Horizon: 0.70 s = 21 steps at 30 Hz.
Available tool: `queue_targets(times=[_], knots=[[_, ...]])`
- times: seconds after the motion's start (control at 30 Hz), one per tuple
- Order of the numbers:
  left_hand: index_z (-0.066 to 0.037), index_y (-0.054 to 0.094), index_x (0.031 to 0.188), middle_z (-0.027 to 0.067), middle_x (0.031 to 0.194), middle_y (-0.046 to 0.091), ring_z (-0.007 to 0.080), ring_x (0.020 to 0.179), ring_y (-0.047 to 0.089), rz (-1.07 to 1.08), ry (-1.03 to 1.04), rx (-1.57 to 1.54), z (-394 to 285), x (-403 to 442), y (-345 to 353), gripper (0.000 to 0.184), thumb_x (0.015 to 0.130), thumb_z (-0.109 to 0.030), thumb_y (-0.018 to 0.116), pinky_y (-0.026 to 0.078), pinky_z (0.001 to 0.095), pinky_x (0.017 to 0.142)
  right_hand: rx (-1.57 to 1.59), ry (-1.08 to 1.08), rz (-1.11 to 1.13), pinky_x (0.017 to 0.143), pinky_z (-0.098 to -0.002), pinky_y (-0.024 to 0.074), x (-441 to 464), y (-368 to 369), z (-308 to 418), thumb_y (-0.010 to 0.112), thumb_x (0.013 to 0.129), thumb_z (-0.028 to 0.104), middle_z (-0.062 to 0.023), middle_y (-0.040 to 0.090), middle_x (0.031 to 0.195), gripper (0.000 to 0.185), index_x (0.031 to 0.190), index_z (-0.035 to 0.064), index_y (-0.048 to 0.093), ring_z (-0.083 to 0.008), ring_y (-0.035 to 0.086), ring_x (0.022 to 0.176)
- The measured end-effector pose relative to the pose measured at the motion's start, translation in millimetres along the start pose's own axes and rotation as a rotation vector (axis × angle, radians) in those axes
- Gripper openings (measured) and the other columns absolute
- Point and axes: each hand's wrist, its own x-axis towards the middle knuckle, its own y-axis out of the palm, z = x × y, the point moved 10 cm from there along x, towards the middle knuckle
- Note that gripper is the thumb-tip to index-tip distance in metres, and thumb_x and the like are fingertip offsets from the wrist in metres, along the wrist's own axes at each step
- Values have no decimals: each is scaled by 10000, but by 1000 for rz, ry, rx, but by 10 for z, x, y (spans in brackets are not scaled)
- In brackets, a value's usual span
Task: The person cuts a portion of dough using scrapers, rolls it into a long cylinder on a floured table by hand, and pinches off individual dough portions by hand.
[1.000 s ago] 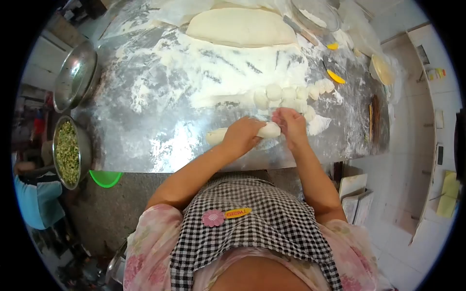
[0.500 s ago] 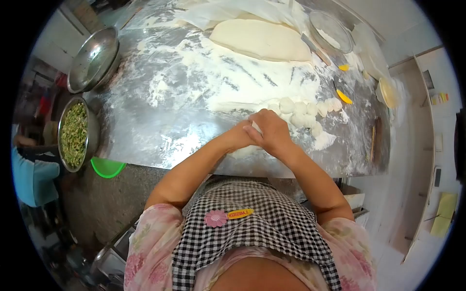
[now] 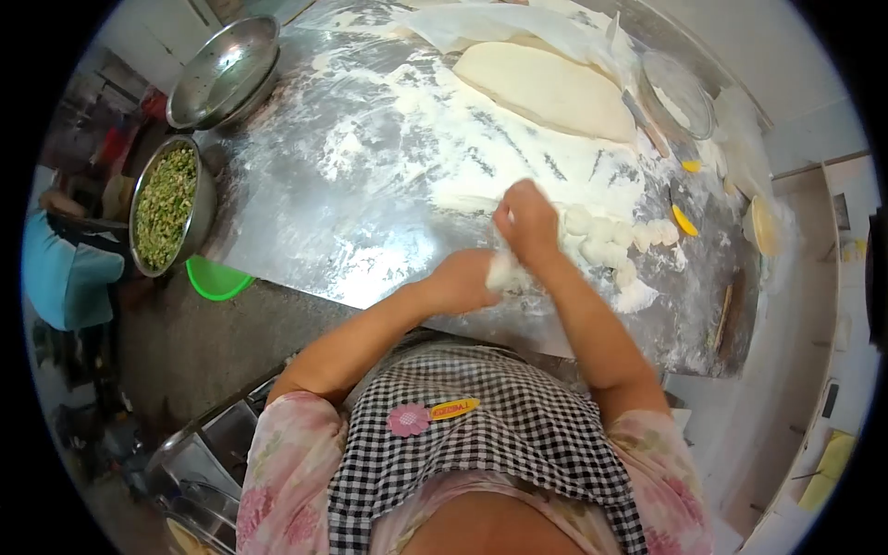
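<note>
My left hand [image 3: 465, 280] is closed around a pale lump of dough [image 3: 502, 271] that shows at its thumb side, low over the near part of the floured table. Farther forward is my right hand [image 3: 528, 225], apart from the left, its fingers curled in; what it holds, if anything, is hidden. Just right of it lies a cluster of small floured dough pieces [image 3: 606, 252], several in number. A large flat slab of dough [image 3: 546, 90] rests on the flour at the back.
At left stand a metal bowl of chopped green filling [image 3: 166, 208], stacked empty metal bowls [image 3: 217, 79] and a green basin [image 3: 219, 277] below the table edge. A yellow-handled knife [image 3: 684, 220], a sieve [image 3: 680, 97] and a rolling pin [image 3: 724, 314] lie right. A person [image 3: 74, 268] is far left.
My hands, together half a second ago, have separated. The right has moved forward, the left back toward me with the dough. The whole view has turned and shifted slightly.
</note>
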Motion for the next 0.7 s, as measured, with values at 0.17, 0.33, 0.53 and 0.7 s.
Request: queue_targets(times=[0.17,0.33,0.53,0.7], knots=[[-98,303,1434,166,1153,598,308,1072,568,47,137,561,-449,277,166,872,716,-291,757,441,432,909,-265,-78,-157,997,-448,378,173,-569,-592,630,778,150,-188,577,1203,230,996,90,673,-363,496,1155],[-97,338,1414,163,1255,529,353,1153,497,-348,134,771,155,93,160,882,698,-382,766,364,490,982,-162,-140,147,1016,-445,374,-552,-528,-552,710,761,163,-155,569,1232,422,1155,58,604,-344,485,1189],[-73,521,1250,161,1233,539,334,1132,511,-87,-194,414,698,91,116,612,742,-338,734,385,503,954,18,-146,437,1028,-445,357,-975,159,-218,728,716,132,-138,569,1206,529,1209,51,553,-338,491,1192],[-43,474,1291,169,1301,498,361,1223,453,-295,-331,654,622,-292,-205,630,776,-327,702,355,524,1001,-139,-193,386,1074,-529,267,-841,129,32,659,757,188,-203,445,1348,599,1287,-12,464,-336,388,1284]])
